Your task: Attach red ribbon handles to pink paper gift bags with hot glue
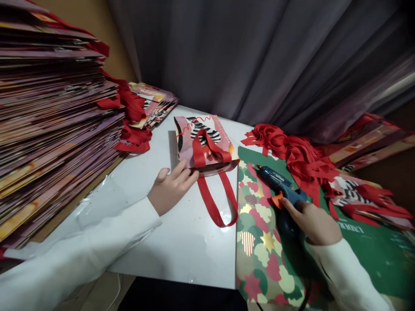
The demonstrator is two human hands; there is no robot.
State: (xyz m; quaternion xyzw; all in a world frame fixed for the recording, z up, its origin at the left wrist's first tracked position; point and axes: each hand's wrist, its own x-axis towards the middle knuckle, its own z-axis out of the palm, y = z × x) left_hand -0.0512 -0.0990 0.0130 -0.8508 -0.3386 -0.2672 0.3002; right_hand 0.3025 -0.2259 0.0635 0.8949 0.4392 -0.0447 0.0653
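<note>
A pink paper bag [188, 147] printed with a zebra lies on the white table, its opening toward me. One red ribbon handle [197, 151] rests over its upper face; the other red handle [212, 209] loops down onto the table. My left hand [173, 185] touches the near left edge of the bag, fingers stretched out and thumb apart. In my right hand [316, 220] is a blue hot glue gun [282, 183], with the index finger at its orange trigger [277, 200]. Its nozzle points up and left, toward the bag. My palm and lower fingers are partly hidden.
A tall stack of flat paper bags [55, 129] stands at the left, with a smaller pile [158, 103] behind. Red ribbons [298, 155] heap at the right beside more bags [359, 192]. A patterned green sheet [259, 259] covers the table's right. Dark curtains [207, 56] hang behind.
</note>
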